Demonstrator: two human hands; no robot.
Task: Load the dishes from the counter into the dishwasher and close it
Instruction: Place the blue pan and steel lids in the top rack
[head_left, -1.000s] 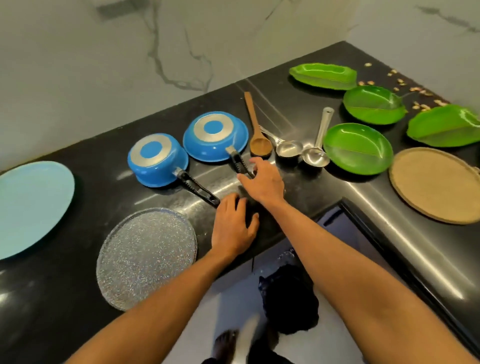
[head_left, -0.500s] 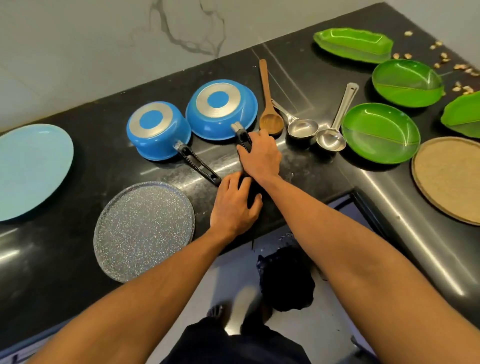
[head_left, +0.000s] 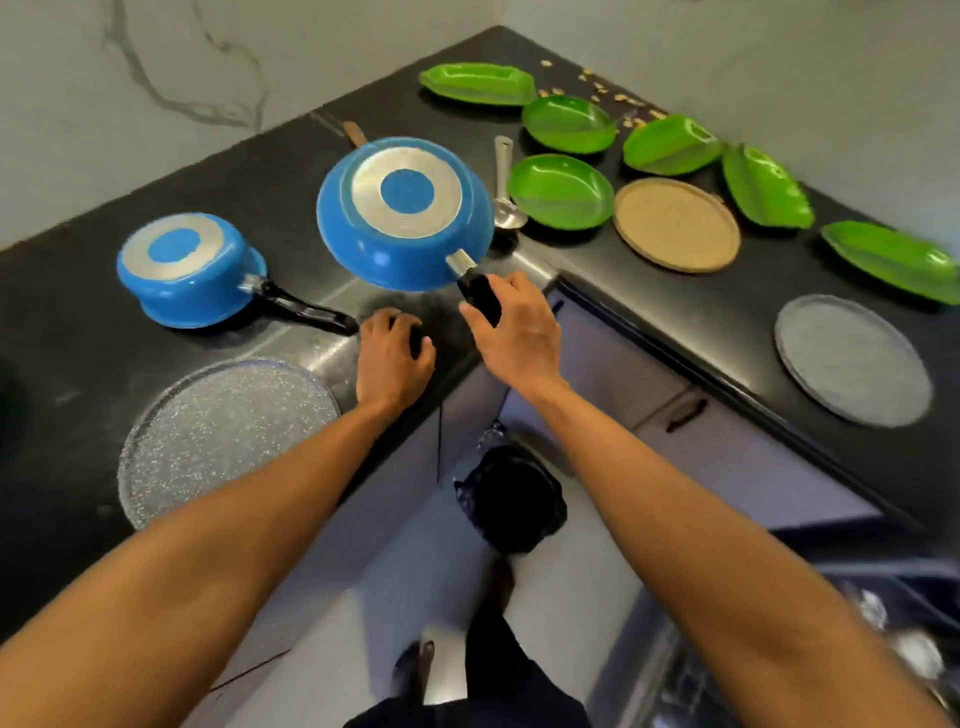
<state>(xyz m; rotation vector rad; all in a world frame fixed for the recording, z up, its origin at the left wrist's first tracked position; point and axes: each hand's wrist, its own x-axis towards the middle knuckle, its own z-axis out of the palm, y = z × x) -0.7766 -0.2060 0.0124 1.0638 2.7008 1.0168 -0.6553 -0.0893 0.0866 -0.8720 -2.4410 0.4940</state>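
Hands (head_left: 519, 338) by pan (head_left: 405, 213) (ladle (head_left: 503, 166), perhaps, behind)

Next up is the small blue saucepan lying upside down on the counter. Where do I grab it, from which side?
Take the blue saucepan by its black handle. It sticks out low toward the counter edge, its tip near the left hand, so probably come from that end, gripping from above. The inverted bowl offers only smooth walls.

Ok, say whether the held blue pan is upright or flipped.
Flipped: the blue pan shows its steel base upward; right hand grips its handle.
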